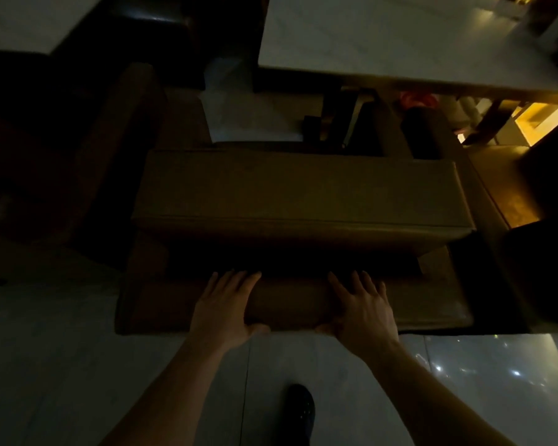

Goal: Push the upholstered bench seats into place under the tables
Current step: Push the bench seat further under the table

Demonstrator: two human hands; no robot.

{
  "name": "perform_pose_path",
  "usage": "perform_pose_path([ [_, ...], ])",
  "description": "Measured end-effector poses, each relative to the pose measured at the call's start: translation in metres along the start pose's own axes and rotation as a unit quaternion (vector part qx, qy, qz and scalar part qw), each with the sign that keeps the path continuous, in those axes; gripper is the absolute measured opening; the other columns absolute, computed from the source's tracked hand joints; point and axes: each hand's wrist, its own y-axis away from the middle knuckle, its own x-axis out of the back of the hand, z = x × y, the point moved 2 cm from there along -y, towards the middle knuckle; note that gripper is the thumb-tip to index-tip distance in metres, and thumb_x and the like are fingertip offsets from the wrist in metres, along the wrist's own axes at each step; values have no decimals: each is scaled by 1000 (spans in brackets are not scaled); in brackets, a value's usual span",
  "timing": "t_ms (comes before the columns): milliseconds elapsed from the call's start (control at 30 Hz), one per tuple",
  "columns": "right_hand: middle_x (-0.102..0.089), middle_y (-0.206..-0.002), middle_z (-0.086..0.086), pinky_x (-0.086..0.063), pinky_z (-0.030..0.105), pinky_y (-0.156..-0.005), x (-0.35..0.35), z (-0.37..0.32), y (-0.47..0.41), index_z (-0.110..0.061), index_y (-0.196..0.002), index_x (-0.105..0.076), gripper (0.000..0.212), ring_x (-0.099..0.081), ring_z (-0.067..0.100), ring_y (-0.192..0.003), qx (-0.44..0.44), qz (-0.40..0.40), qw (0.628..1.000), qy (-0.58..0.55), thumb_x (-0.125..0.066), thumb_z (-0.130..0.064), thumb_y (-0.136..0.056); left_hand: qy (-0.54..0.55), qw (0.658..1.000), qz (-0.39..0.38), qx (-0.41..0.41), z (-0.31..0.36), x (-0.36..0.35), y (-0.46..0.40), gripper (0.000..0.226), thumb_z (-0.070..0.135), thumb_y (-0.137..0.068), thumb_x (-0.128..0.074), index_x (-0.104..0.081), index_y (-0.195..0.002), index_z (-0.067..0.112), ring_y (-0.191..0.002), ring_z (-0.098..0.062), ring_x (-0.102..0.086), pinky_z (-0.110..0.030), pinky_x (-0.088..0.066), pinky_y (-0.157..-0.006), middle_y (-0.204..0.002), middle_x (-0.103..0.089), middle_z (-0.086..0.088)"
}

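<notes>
Dim, murky view; warm glow at right, glare on glossy floor (484,371), wide-angle edge bending

Both bare forearms extend forward from the lower edge of the view, angling inward toward each other. The left hand (224,309) lies palm down, fingers spread and pointing away from the body, thumb hooked over the near edge of the surface beneath it. The right hand (360,309) mirrors this pose: palm flat, fingers splayed forward, thumb wrapped below the near edge. The hands sit near each other without touching. One dark shoe (300,410) shows between the forearms.
</notes>
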Motion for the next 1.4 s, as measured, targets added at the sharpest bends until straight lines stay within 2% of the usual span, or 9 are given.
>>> perform_pose_path([
  [233,4,-165,15,-3,61,-119,-10,-24,10,-38,-155,9,110,9,40,-149,-16,-24,1000,-11,-58,-77,-76,4,1000,-23,-12,-14,2,14,104,66,-78,-64,0,-155,34,-150,-21,4,-45,3,-122,-165,-6,3],
  [433,9,-163,18,-1,64,-118,-3,-26,-4,-37,-155,8,111,15,43,-147,-17,-48,998,-23,-62,-73,-76,26,999,-37,-9,-19,6,-4,109,63,-72,-72,-7,-155,35,-150,-20,0,-45,1,-122,-164,-10,4],
  [633,1,-164,19,-4,64,-119,16,-21,-49,-36,-155,2,107,11,42,-149,-10,-12,999,-30,-62,-70,-77,25,999,-37,0,-27,24,-50,111,63,-70,-74,-7,-155,34,-150,-20,3,-47,0,-122,-164,-8,3],
  [833,0,-164,20,-7,63,-119,42,-16,-115,-36,-155,3,109,7,42,-149,0,0,1000,-21,-63,-72,-76,16,999,-24,15,-38,47,-112,110,60,-73,-74,-5,-155,33,-150,-20,5,-44,5,-121,-165,-5,1],
  [1000,-1,-163,22,-10,62,-119,46,-28,-128,-34,-155,4,108,3,43,-149,-1,0,1000,-4,-58,-76,-76,13,999,-30,23,-51,53,-124,110,57,-73,-75,-6,-155,33,-150,-20,5,-43,5,-121,-165,-5,2],
  [1267,5,-163,22,-4,63,-119,47,-32,-129,-33,-155,7,110,10,43,-148,-5,-18,1000,-8,-58,-76,-77,22,999,-18,28,-54,52,-122,106,58,-76,-72,-6,-155,34,-150,-20,6,-43,7,-121,-164,-7,3],
  [1400,10,-163,20,-3,64,-118,51,-31,-129,-34,-153,15,114,13,42,-148,-7,-56,998,12,-61,-72,-78,4,999,-22,29,-51,54,-116,108,62,-76,-69,-1,-155,34,-150,-22,8,-45,5,-121,-165,-3,1],
])
